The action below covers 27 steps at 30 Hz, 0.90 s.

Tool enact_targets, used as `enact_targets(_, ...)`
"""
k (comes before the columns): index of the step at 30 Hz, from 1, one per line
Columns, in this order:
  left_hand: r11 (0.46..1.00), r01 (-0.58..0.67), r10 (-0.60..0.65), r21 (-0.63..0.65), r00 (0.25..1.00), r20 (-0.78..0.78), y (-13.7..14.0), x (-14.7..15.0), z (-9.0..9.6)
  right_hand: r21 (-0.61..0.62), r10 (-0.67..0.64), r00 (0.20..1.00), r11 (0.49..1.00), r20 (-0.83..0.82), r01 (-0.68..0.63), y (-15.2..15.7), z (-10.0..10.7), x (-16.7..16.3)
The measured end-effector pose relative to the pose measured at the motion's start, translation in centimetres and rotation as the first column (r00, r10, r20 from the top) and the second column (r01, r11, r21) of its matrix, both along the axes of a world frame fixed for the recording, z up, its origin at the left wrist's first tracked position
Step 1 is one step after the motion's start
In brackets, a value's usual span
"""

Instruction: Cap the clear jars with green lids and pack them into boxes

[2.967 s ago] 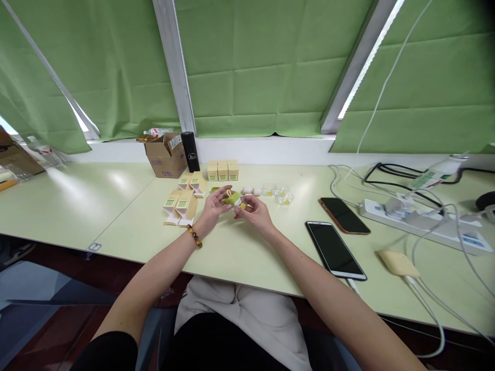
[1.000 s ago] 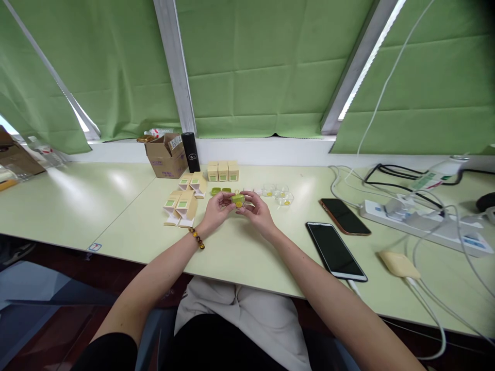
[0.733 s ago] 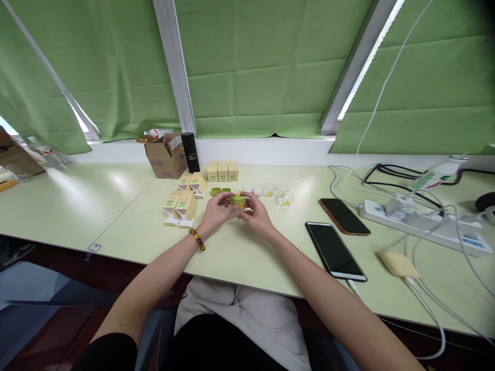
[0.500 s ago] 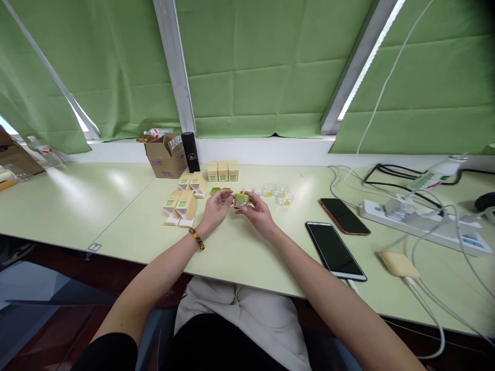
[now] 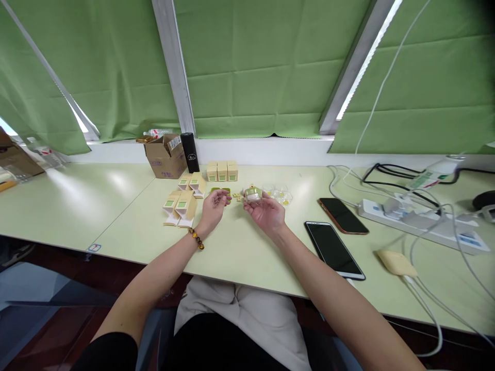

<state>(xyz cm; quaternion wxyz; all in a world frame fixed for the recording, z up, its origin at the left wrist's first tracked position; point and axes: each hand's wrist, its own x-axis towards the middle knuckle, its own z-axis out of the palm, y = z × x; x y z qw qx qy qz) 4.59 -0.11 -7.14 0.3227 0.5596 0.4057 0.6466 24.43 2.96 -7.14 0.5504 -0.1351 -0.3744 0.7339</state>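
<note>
My right hand (image 5: 268, 212) is turned partly palm up, its fingers and thumb closed around a small clear container with a green top (image 5: 253, 194), held above the table. My left hand (image 5: 213, 208), a beaded bracelet on its wrist, is apart from the container with its fingers loosely bent and nothing visible in them. Just beyond its fingertips is a green piece (image 5: 225, 190), partly hidden. Small yellowish pieces (image 5: 236, 196) lie between the hands. Clear cups with yellow spots (image 5: 282, 194) stand behind my right hand.
Open cream boxes (image 5: 186, 205) stand left of my hands, and three closed boxes (image 5: 222, 171) form a row behind. A cardboard box (image 5: 165, 157) and black cylinder (image 5: 190, 152) are near the wall. Phones (image 5: 334, 249), a power strip (image 5: 425, 226) and cables occupy the right side.
My left hand has come away from the container. My right hand has moved it slightly right and turned more palm up. The small yellowish pieces between the hands now show.
</note>
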Motion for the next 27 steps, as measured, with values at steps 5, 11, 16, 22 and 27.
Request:
enact_targets(5,0.997,-0.072,0.073,0.009,0.989,-0.13,-0.3,0.0,0.2,0.116,-0.191,0.94,0.98,0.282,0.164,0.6,-1.4,-0.7)
enact_targets(11,0.977,-0.199,0.212,0.074,0.887,-0.41,-0.6,-0.6,0.4,0.465,-0.511,0.52,0.855,0.684,0.229,0.9,-2.6,-0.6)
enact_targets(16,0.916,-0.356,0.369,0.186,0.561,-0.741,-0.5,-2.7,2.3,0.682,-0.682,0.053,0.731,0.73,0.017,-0.2,-2.0,-0.6)
enact_targets(22,0.769,-0.551,0.478,0.325,0.157,-0.864,-1.5,-6.6,5.2,0.687,-0.688,-0.149,0.724,0.71,-0.069,-0.4,-1.7,-0.9)
enact_targets(27,0.712,-0.65,0.321,0.266,-0.035,-0.946,-3.7,-8.6,4.9,0.637,-0.646,-0.144,0.763,0.75,-0.106,0.2,-1.8,-0.5)
